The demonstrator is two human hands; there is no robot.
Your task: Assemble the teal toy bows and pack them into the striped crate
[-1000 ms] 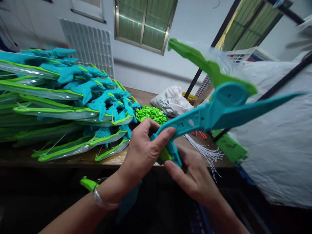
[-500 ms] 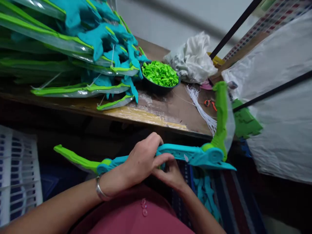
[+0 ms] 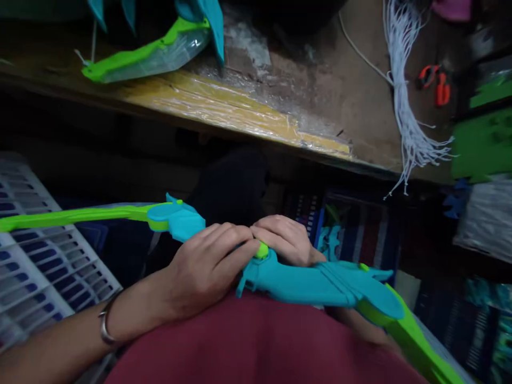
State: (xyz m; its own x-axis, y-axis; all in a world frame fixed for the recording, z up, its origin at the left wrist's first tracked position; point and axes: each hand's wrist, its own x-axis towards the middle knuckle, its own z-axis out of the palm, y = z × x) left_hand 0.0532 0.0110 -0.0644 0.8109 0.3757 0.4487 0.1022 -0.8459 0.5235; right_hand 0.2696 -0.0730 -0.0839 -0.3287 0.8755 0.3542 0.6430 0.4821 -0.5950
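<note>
A turquoise and green plastic toy bow (image 3: 304, 282) lies across my lap, against the red shirt. Its green limbs stretch out to the left edge and toward the lower right. My left hand (image 3: 216, 261) is wrapped around the bow's middle, its thumb at a small green knob (image 3: 261, 249). Close beside it, my right hand (image 3: 284, 240) is closed on the far side of the same middle part, its fingertips partly hidden.
A workbench (image 3: 312, 90) runs along the top, with another green-limbed bow (image 3: 148, 56), a bundle of white cords (image 3: 408, 106) and orange-handled scissors (image 3: 440, 88) on it. A white plastic crate (image 3: 36, 250) stands at left. Blue crates (image 3: 352, 218) with turquoise parts sit beyond my right hand.
The bow has been turned over in my hands, and its right limb now points down right instead of up. My right hand has moved to the far side. The view has dipped.
</note>
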